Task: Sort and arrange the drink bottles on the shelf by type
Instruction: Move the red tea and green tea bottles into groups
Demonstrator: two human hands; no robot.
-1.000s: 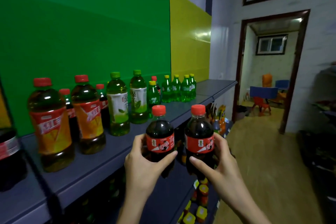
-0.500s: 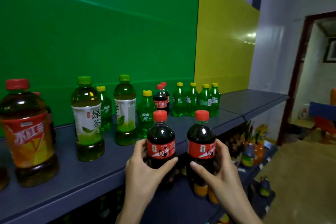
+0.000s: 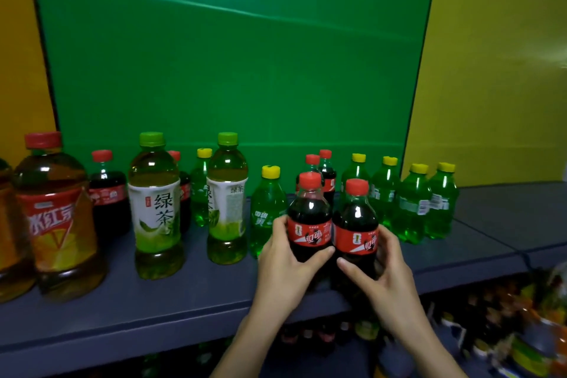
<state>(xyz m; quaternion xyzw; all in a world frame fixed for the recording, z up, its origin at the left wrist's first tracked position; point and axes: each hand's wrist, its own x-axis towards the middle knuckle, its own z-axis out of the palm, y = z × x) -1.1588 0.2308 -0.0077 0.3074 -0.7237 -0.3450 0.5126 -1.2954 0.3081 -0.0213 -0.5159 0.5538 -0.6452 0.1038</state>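
**While Two Colas Are Held at the Shelf Edge, Sorting Is Judged Half Done**

Although some groups can already be made out, the shelf (image 3: 184, 301) is judged to be only partly sorted. Two small colas are held upright and side by side, to the right of the nearer green tea bottle (image 3: 156, 209) and further forward. The left cola (image 3: 310, 224) is gripped by the left hand (image 3: 285, 267) and the right cola (image 3: 356, 230) by the right hand (image 3: 383, 273), with fingers and thumb curled round each body. Whether their bases rest on the shelf cannot be told, as they are hidden by the hands.

Far right of the green tea bottle, four green sodas (image 3: 411, 205) are grouped. A second green tea (image 3: 227, 202) is stood just to its right, and an iced tea bottle (image 3: 58, 218) is stood to its left.

Mixing is left to be undone. Two back colas (image 3: 326, 175) are stood to its right, near the rear. Another cola (image 3: 106, 190) is set to its left, and a stray green soda (image 3: 267, 212) is placed right of the second green tea. The colas are yet to be brought together.
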